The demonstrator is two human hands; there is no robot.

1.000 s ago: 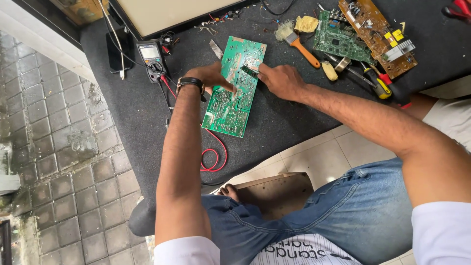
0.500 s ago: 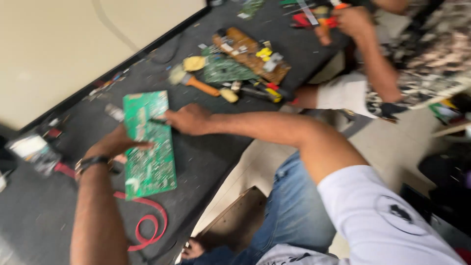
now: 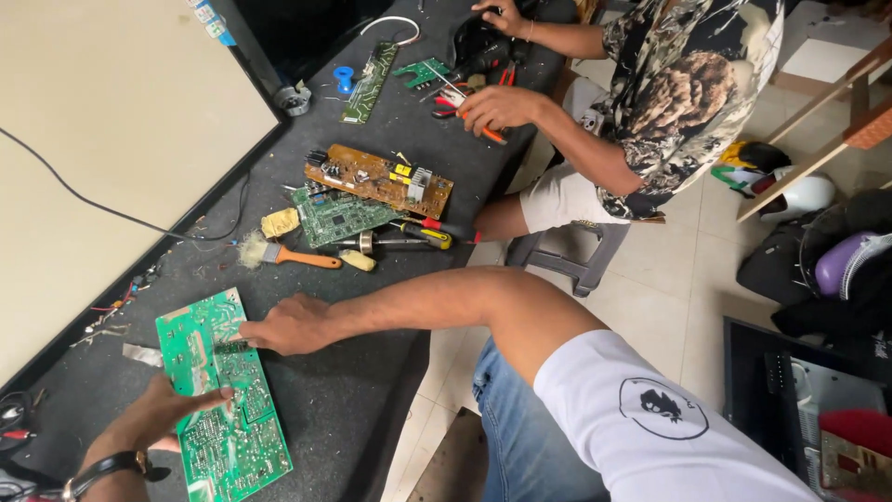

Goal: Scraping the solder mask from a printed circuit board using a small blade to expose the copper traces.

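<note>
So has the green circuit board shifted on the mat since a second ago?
No, not noticeably. The camera view swung, but the green circuit board still lies with one end just short of the orange-handled brush on the dark mat.

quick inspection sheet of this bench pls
surface: dark mat on the bench
job's things: green board lying flat
clutter: brown board, brush, screwdrivers, a second green board
grips: left hand flat on the board's edge; right hand at its top, any tool hidden
cables: black wire at the mat's edge
surroundings: co-worker seated, tiled floor
</note>
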